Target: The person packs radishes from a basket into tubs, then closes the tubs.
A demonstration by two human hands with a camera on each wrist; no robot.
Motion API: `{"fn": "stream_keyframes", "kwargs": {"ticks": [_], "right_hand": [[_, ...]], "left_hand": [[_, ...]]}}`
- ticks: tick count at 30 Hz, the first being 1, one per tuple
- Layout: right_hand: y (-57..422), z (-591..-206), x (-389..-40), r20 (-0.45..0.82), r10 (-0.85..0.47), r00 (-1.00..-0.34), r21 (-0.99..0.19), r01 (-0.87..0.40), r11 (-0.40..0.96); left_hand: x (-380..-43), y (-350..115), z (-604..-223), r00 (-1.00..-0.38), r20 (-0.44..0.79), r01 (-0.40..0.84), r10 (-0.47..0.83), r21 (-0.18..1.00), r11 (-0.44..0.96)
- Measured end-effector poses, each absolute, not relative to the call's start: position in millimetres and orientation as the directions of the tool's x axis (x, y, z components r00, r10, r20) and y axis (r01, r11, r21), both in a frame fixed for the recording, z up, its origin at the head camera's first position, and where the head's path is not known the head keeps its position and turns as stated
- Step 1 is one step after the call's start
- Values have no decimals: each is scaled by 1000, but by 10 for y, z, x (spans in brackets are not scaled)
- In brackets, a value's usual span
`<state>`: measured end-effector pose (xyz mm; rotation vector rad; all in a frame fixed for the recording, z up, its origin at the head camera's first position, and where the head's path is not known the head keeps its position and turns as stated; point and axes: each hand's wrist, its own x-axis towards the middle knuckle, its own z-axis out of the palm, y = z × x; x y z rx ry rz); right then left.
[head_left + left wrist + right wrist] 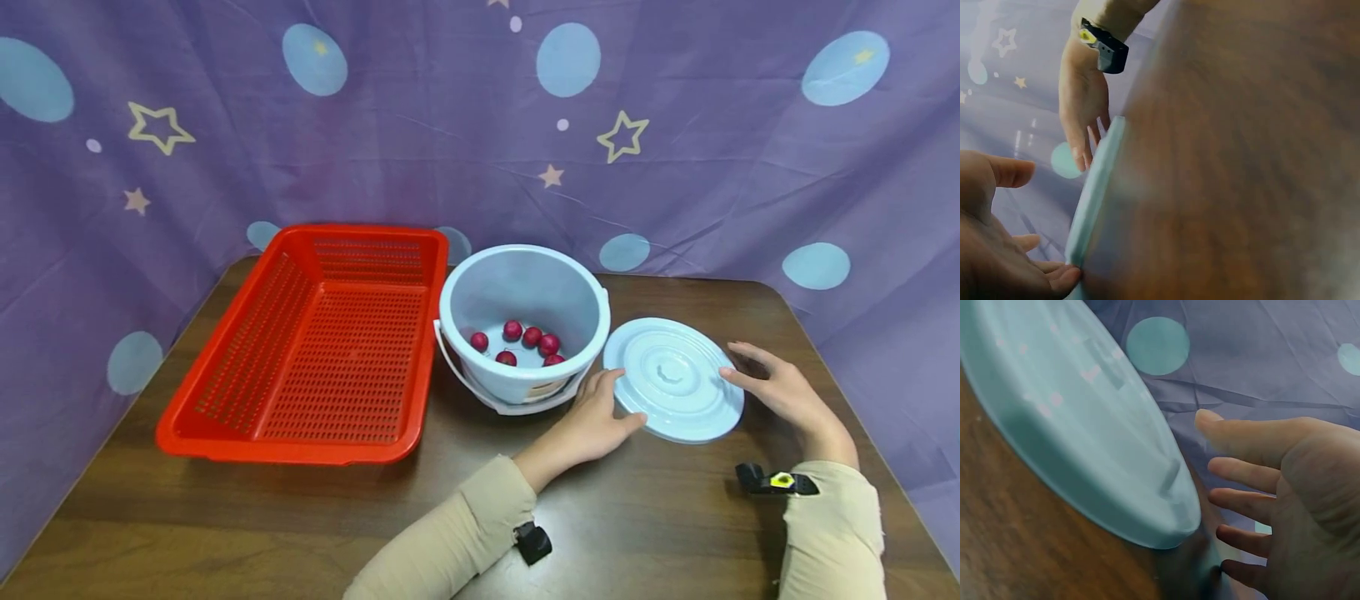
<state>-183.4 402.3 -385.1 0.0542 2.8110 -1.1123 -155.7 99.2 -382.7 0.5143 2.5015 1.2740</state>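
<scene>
A round light-blue lid (672, 379) lies on the wooden table, right of a pale blue bucket (517, 392). My left hand (600, 417) is at the lid's near left edge, thumb spread away from the fingers. In the left wrist view the left fingertips (1067, 279) meet the lid's rim (1094, 187). On the other side, my right hand (787, 396) faces the lid with its fingers extended. The right wrist view shows a gap between that hand (1310, 481) and the lid (1085, 425). Several small dark-red round fruits (549, 343) lie inside the bucket.
A large red perforated basket (300, 450) stands left of the bucket. The bucket's handle (480, 400) hangs down its front. Behind the brown table (247, 517) hangs a purple curtain (450, 125) with stars and dots. Each sleeve has a black strap device (533, 543) near it.
</scene>
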Motion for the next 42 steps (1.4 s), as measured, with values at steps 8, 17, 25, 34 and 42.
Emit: {"fn": "stream_keyframes", "kwargs": {"ticks": [8, 17, 25, 34, 42], "right_hand": [[4033, -3905, -1877, -177, -44, -983, -618, 77, 782], [4018, -3918, -1870, -197, -40, -980, -649, 99, 754], [4000, -3881, -1859, -174, -14, -985, -696, 113, 709], [3984, -3933, -1845, -174, -5, -985, -692, 119, 712], [3934, -3907, -1834, -197, 43, -980, -767, 181, 615]], "left_hand": [[-1644, 1020, -3955, -920, -110, 40, 376, 928, 370], [-1660, 1008, -3970, -918, -181, -80, 353, 956, 283], [-1641, 1004, -3976, -924, -175, -87, 339, 962, 257], [-1655, 998, -4009, -916, -140, -45, 377, 968, 249], [-1649, 1008, -4034, -912, -109, 27, 396, 947, 321]]}}
